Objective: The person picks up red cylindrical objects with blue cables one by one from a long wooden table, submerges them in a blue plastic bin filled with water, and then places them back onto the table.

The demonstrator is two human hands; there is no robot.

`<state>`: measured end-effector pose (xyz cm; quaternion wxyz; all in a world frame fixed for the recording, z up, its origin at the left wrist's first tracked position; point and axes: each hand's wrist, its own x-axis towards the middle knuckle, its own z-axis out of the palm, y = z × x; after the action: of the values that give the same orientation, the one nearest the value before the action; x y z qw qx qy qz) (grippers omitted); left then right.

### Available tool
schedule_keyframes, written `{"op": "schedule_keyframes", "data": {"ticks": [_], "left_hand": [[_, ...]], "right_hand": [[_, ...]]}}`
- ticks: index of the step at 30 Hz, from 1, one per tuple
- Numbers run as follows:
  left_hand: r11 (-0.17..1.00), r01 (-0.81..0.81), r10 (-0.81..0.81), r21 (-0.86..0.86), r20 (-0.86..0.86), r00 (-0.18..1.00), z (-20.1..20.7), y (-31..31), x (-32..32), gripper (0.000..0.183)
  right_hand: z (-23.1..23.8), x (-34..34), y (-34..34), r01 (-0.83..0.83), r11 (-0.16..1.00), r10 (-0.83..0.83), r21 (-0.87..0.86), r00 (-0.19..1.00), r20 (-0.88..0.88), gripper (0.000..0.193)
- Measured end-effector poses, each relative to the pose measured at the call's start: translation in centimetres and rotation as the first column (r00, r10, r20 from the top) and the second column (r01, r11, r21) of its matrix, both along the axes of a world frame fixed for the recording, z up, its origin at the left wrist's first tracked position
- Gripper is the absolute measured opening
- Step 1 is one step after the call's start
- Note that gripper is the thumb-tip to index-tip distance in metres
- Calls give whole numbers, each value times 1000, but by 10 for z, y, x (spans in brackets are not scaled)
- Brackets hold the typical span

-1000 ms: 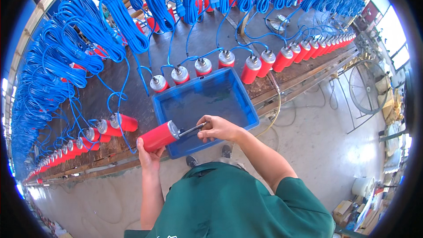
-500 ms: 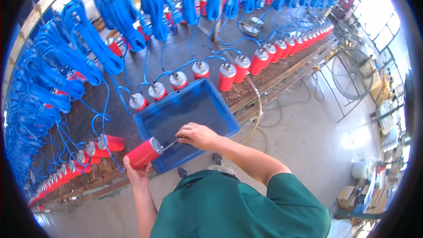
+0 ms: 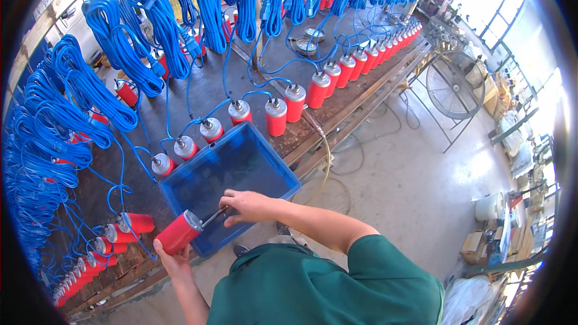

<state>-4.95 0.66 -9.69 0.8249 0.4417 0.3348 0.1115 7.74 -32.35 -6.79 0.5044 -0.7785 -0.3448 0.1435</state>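
Observation:
My left hand (image 3: 174, 259) grips the lower end of a red cylinder (image 3: 174, 234) with a silver metal cap, held tilted over the near left corner of a blue plastic bin (image 3: 280, 171). From the cap a thin rod-like metal tool (image 3: 213, 218) slants up to my right hand (image 3: 244, 206). Thumb and fingers of that hand close on the tool's far end, with the lower fingers held loosely. Whether the rod enters the cap or only touches it cannot be made out. Water-like dark liquid may cover the bin's floor, but I cannot be sure.
Red cylinders with blue cords (image 3: 276, 117) line the dark table's edge beyond the bin; more (image 3: 135, 222) lie at the left. Bundled blue cables (image 3: 208, 9) hang behind. A hose (image 3: 328, 153) droops off the edge. At right stands a large floor fan (image 3: 454, 87).
The whole view has shifted, so the table and bin sit further left and lower. Cylinder and tool stay together in my hands; my right fingers have spread a little.

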Motion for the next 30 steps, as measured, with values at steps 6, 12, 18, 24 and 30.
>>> {"op": "schedule_keyframes", "data": {"ticks": [6, 12, 18, 24, 30], "left_hand": [[999, 20, -20, 27, -5, 1000, 4, -3, 1, 80], [1000, 10, -10, 15, -12, 1000, 3, 0, 3, 76], [1000, 20, -20, 15, -8, 1000, 1, 2, 7, 76], [1000, 12, -12, 9, -18, 1000, -3, 4, 6, 78], [998, -23, 25, 53, -26, 999, 2, -3, 8, 76]], "right_hand": [[10, 21, 27, -34, 949, -193, -313, 724, -663, 59], [13, 2, 4, 133, 989, -127, -67, 988, 93, 50], [9, 1, 22, 157, 986, -163, -55, 850, -501, 33], [-3, -4, 10, 115, 993, -90, 12, 835, -544, 50], [-7, 9, 30, 50, 975, -167, -219, 812, -559, 64]]}}
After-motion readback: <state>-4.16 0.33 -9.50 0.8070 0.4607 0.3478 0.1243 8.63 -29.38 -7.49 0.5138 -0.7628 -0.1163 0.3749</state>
